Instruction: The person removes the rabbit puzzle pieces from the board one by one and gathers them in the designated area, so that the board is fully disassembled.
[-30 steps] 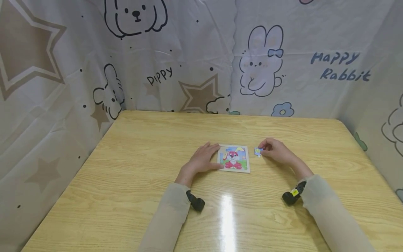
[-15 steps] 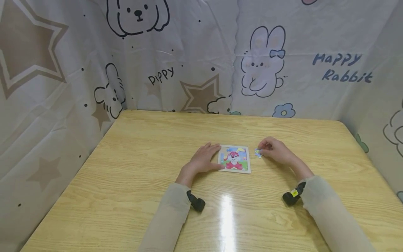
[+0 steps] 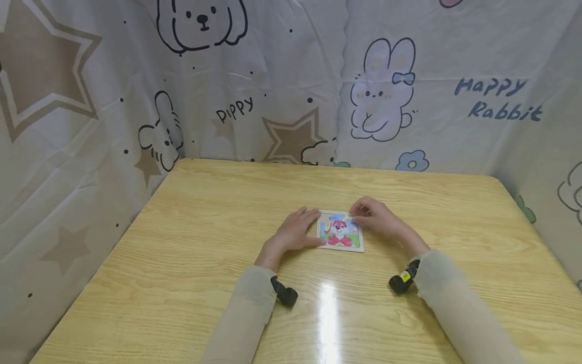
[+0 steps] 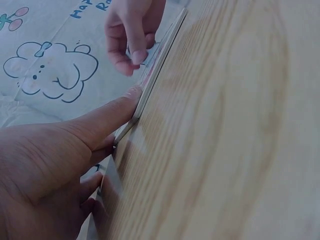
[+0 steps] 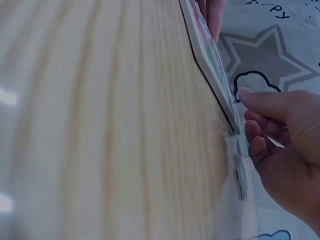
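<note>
A square framed puzzle with a pink rabbit picture lies flat on the table. My left hand is at its left side, thumb on the lower left edge and fingers by the upper left corner. Over the upper right corner of the frame is my right hand, thumb and fingers curled in a pinch around a small blue puzzle piece, mostly hidden by the fingertips. The left wrist view shows my left thumb against the frame's edge. Beyond the frame in the right wrist view is a thin, blurred shape.
The wooden table extends around the frame on every side. A printed curtain hangs behind the table and along its left and right sides. A black wrist camera is strapped to my left wrist, another to my right.
My right hand has moved left from beside the frame to over its upper right corner, and the piece no longer shows on the table there. My left hand stays at the frame.
</note>
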Demonstrator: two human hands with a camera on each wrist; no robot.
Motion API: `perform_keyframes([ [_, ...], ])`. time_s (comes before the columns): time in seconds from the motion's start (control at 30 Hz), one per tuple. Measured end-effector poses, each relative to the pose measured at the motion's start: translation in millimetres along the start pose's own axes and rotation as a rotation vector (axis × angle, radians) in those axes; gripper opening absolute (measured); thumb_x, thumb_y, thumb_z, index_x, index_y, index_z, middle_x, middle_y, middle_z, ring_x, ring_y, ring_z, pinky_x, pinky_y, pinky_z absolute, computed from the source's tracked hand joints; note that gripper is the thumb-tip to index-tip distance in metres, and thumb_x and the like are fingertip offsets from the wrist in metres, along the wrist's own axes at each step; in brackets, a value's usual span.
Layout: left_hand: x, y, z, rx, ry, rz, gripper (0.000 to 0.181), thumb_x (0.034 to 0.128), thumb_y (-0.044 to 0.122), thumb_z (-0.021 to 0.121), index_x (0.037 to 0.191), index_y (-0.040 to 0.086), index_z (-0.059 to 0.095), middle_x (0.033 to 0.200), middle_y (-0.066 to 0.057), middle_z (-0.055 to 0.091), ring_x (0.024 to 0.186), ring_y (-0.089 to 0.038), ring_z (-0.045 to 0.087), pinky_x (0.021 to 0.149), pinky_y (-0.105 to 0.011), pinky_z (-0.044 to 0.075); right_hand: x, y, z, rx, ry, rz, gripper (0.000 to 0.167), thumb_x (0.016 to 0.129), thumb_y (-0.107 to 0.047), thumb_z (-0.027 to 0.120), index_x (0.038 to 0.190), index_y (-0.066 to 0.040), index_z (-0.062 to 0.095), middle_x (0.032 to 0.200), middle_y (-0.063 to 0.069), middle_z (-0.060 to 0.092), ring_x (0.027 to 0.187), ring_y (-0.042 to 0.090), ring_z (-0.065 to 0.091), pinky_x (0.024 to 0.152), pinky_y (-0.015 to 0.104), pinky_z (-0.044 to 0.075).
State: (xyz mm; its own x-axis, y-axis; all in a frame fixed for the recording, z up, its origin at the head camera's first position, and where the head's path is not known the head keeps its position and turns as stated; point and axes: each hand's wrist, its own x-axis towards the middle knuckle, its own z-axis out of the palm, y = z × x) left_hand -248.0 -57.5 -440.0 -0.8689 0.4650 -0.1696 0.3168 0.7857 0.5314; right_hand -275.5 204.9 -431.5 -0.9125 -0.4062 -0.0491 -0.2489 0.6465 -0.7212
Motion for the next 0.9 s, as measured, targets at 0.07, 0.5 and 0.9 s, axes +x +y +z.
perform_keyframes([
  [0.07, 0.0, 0.2, 0.0, -0.001, -0.002, -0.005, 0.082, 0.0879, 0.049, 0.068, 0.155, 0.02, 0.03, 0.164, 0.002, 0.026, 0.155, -0.024, 0.009, 0.128, -0.045, 0.009, 3.4, -3.3, 3.8, -0.002, -0.008, -0.03, 0.013, 0.096, -0.011, 0.061, 0.108, -0.006, 0.063, 0.111, 0.012, 0.06, 0.103, 0.024, 0.055, 0.092, 0.034, 0.047],
  [0.5, -0.6, -0.8, 0.3, 0.011, 0.003, 0.007, 0.082, 0.0881, 0.049, 0.067, 0.155, 0.019, 0.03, 0.163, 0.001, 0.027, 0.155, -0.025, 0.01, 0.128, -0.045, 0.009, 21.4, -17.8, 18.6, -0.029, -0.089, -0.111, 0.017, 0.094, -0.008, 0.062, 0.111, -0.005, 0.063, 0.11, 0.013, 0.062, 0.101, 0.023, 0.06, 0.091, 0.036, 0.053],
  [0.9, 0.2, -1.0, 1.3, 0.025, 0.013, 0.005, 0.082, 0.0876, 0.05, 0.067, 0.154, 0.02, 0.031, 0.163, 0.001, 0.027, 0.155, -0.025, 0.01, 0.127, -0.048, 0.012, 30.8, -24.0, 20.6, -0.098, -0.165, -0.138, 0.014, 0.095, -0.005, 0.06, 0.108, -0.003, 0.065, 0.109, 0.013, 0.061, 0.094, 0.019, 0.058, 0.082, 0.026, 0.049],
])
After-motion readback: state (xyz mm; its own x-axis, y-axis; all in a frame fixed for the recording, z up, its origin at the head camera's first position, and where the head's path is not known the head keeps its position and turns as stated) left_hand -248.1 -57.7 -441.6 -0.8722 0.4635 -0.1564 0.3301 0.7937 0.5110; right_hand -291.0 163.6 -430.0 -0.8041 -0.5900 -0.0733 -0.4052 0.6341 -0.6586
